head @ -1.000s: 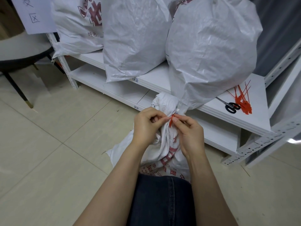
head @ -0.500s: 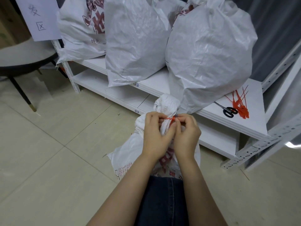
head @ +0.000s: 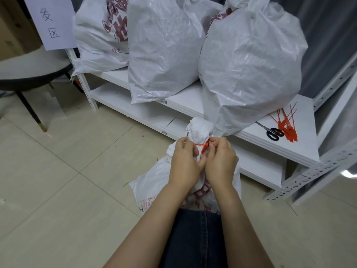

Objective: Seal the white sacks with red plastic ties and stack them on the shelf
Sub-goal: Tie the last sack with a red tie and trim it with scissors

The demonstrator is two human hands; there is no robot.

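A white woven-plastic sack (head: 154, 182), crinkled and printed with red markings, stands on the pale tiled floor (head: 58, 171) in front of the person's dark denim knee (head: 193, 238), just before the lower tier of the shelf (head: 301, 144). Its mouth is gathered into a bunched, puckered knob at the top. A thin red plastic tie (head: 202, 145) runs across the neck below that knob. The left hand (head: 184, 163) has its fingers curled, pinching the strap on its side. The right hand (head: 220, 163) is likewise curled, pinching the tie at the opposite side of the neck, and the two hands touch at the thumbs. Three filled sacks (head: 251, 64) of the same glossy, creased weave sit upright in a row on the upper board of the white metal shelf with its perforated uprights. To the right of them on that board lie a loose bundle of spare red ties (head: 287, 128) and black-handled scissors (head: 274, 132), touching each other. A paper sign (head: 52, 22) with handwritten characters hangs at upper left, above a round dark-edged table (head: 29, 68).
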